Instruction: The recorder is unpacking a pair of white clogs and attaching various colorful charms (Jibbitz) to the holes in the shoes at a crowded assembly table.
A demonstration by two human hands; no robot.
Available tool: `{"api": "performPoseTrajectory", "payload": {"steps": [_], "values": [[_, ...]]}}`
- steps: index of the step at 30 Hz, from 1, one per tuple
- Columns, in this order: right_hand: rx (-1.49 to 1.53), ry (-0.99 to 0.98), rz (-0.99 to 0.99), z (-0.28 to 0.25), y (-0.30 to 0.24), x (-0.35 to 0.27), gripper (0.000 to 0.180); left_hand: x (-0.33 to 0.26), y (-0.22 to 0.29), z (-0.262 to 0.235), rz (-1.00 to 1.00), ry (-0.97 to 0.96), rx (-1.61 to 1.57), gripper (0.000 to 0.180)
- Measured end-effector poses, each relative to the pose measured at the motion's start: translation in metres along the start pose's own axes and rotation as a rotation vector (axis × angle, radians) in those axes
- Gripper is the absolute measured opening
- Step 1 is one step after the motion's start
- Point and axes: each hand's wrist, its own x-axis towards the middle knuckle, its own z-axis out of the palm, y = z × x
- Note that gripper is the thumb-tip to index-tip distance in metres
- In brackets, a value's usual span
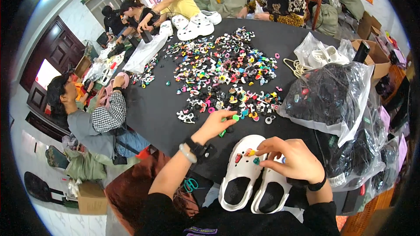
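A pair of white clogs lies at the table's near edge, toes pointing away from me. On the toe of the left clog are a red charm, a yellow-and-red charm and a dark green charm. My right hand reaches over the right clog, its thumb and fingertips curled closely at the dark green and yellow-and-red charms. Past the clogs, my left hand is closed at the fingertips on a bright green shoe charm, beside the near edge of a pile of colourful shoe charms.
Clear bags of dark clogs crowd the right side, near a cardboard box. More white clogs stand at the far edge. Co-workers sit around the black table; one at left handles a pink clog. Teal-handled scissors lie near my left forearm.
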Motion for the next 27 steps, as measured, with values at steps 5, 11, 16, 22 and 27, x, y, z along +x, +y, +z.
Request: {"api": "performPoseTrajectory", "payload": {"steps": [5, 11, 16, 22, 27], "values": [[-0.044, 0.075, 0.002, -0.013, 0.003, -0.006, 0.030, 0.079, -0.039, -0.016, -0.051, 0.114, -0.066, 0.044], [-0.040, 0.147, -0.004, -0.021, 0.009, -0.008, 0.025, 0.178, -0.095, -0.055, -0.162, 0.361, 0.408, 0.027], [-0.108, 0.161, 0.012, -0.028, 0.009, -0.006, 0.025, 0.209, -0.139, -0.053, -0.216, 0.343, 0.667, 0.025], [-0.127, 0.166, -0.031, -0.027, 0.019, -0.001, 0.027, 0.228, -0.155, -0.068, -0.204, 0.207, 0.458, 0.026], [-0.158, 0.157, -0.032, -0.029, 0.018, -0.001, 0.027, 0.201, -0.146, -0.066, -0.005, 0.429, 0.246, 0.021]]}}
